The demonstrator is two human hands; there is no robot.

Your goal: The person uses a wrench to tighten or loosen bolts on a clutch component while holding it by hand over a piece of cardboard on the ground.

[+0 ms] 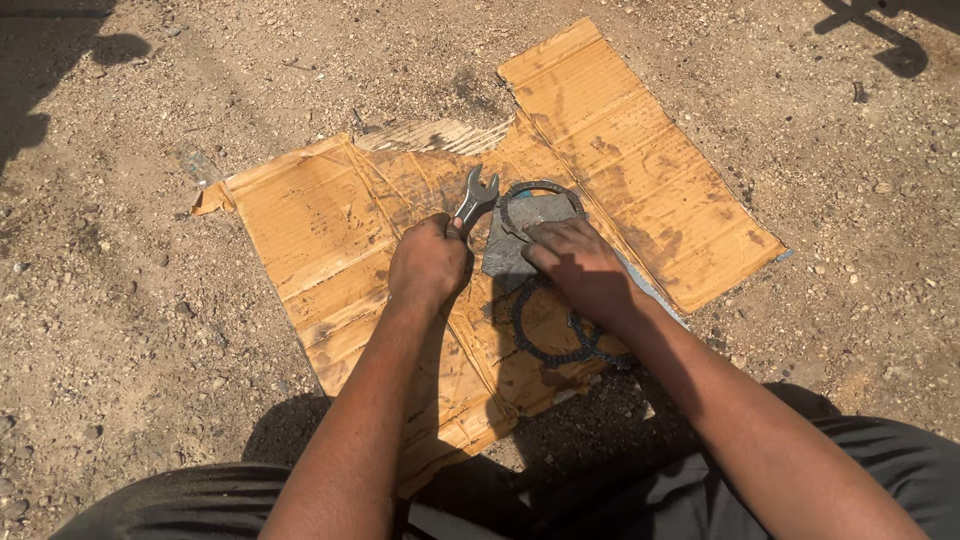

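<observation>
My left hand (428,262) is closed around the handle of a metal open-ended spanner (476,198), whose jaw points away from me. My right hand (578,268) presses flat on a grey flat stone (520,235) with a thin dark ring-shaped plate (540,188) lying on top of it. Two more dark toothed rings (545,345) lie on the cardboard just below my right hand, partly hidden by my wrist. All of this rests on a flattened brown cardboard sheet (320,210).
The cardboard sheet lies on dry gravelly dirt (130,320) with small stones. A torn strip of corrugated layer (440,135) shows at the sheet's far edge. Shadows fall at the top left and top right corners. My knees in dark trousers (880,450) frame the bottom.
</observation>
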